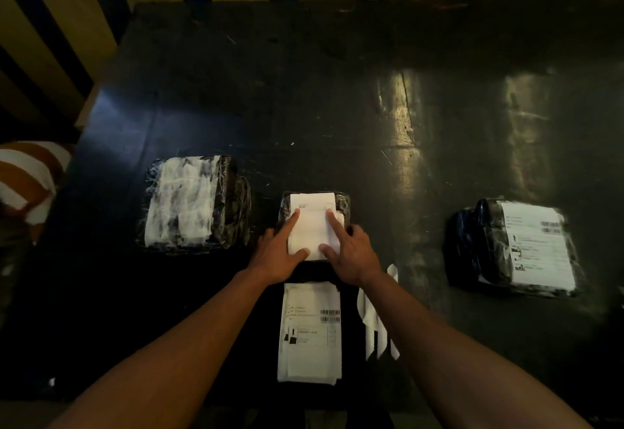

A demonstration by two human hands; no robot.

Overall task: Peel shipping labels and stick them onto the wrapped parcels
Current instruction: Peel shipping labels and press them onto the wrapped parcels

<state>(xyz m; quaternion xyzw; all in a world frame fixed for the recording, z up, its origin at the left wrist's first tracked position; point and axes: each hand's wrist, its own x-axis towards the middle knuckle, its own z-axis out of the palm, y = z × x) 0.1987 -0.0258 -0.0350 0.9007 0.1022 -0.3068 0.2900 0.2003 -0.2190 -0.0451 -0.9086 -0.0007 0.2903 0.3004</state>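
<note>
A: Three wrapped parcels on the dark table (337, 90). The right parcel (486, 246) already carries a printed label (537, 246). The middle parcel (342, 204) is being labelled now. The left parcel (192, 202) shows only white tape or wrap, no printed label that I can make out.

B: Hands?

A: The left hand (277, 256) and the right hand (353, 256) both lie on the middle label (312, 226), forefingers straight and pressing its two side edges, thumbs on its near edge. Nothing is gripped. My reading: smoothing it down, sticking nearly done.

B: Supply left?

A: A label stack (309, 330) lies just in front of the person, between the forearms. The white strips (376, 320) beside it are probably peeled backing. So roughly one done, one in hand, one to go.

B: Surroundings?

A: Table top is scuffed and glossy, with glare patches at right. Yellow-and-black striped wall (84, 6) behind. A striped cloth (27, 182) at far left. Lighting dim.
</note>
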